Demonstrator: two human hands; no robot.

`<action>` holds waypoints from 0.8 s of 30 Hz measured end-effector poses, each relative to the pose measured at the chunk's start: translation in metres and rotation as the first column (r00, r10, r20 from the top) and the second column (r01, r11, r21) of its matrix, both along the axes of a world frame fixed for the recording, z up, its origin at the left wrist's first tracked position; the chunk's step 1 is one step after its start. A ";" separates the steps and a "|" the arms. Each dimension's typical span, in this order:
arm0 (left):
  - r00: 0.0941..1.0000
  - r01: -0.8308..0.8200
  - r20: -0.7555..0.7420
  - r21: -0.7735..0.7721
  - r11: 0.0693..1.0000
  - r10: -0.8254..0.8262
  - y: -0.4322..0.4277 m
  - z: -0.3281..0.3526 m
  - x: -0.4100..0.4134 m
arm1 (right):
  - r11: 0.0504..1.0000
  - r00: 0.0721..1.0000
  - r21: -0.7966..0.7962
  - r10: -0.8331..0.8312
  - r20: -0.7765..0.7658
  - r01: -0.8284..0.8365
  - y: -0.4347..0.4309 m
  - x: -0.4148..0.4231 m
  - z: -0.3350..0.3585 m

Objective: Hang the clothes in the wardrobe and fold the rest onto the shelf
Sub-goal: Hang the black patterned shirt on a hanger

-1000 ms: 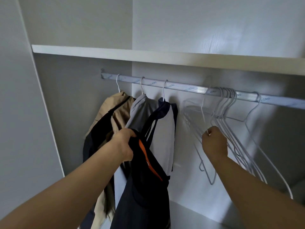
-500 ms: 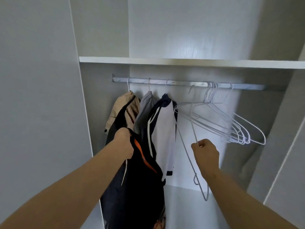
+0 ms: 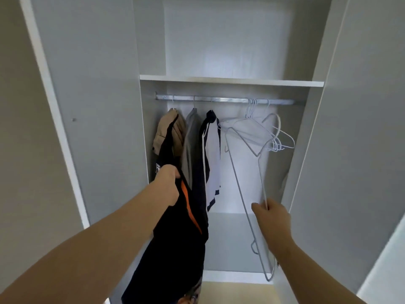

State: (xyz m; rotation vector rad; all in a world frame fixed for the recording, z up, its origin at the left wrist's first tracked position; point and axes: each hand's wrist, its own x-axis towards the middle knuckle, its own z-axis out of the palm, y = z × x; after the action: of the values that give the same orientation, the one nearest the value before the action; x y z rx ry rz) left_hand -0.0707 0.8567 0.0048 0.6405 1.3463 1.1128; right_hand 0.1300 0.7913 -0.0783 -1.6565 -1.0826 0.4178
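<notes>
In the wardrobe [image 3: 228, 40] three garments [image 3: 192, 139] hang centre-frame; left hand [image 3: 167, 185] grips a black garment [image 3: 175, 249], right hand [image 3: 274, 218] grips a wire hanger [image 3: 239, 189].

Soft, even light falls in from the near side, pale glare patches on the wardrobe back panel [image 3: 228, 38], grey shade under the shelf [image 3: 230, 81], wire hangers [image 3: 254, 131] smeared by motion blur, side panels [image 3: 98, 106] bow outward toward left and right edges.

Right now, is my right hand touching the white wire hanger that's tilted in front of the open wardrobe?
Touching. The head view shows the right hand gripping one thin side of the white wire hanger, with no gap between them.
</notes>
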 end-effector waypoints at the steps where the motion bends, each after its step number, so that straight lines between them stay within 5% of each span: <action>1: 1.000 0.019 -0.002 -0.001 1.000 -0.019 -0.017 -0.001 -0.004 | 1.000 1.000 0.009 0.001 -0.011 -0.001 -0.022 -0.004 -0.002; 8: 0.976 0.106 -0.187 -0.053 0.993 -0.114 -0.151 -0.006 -0.031 | 0.984 0.902 0.055 0.176 -0.394 -0.168 -0.171 -0.034 -0.018; 15: 0.946 0.127 -0.288 -0.094 0.987 -0.150 -0.236 -0.010 -0.074 | 0.994 0.923 0.070 0.108 -0.370 -0.088 -0.249 -0.060 -0.007; 24: 0.957 0.149 -0.212 -0.222 0.964 -0.197 -0.298 -0.020 -0.152 | 0.961 0.862 -0.049 0.221 -0.457 -0.273 -0.298 -0.107 0.025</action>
State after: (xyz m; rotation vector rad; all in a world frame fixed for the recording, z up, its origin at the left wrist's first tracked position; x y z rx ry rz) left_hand -0.2224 0.5591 -0.0150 0.7391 1.5487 0.7628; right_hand 0.0226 0.4934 -0.0534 -1.4174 -0.9314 0.9963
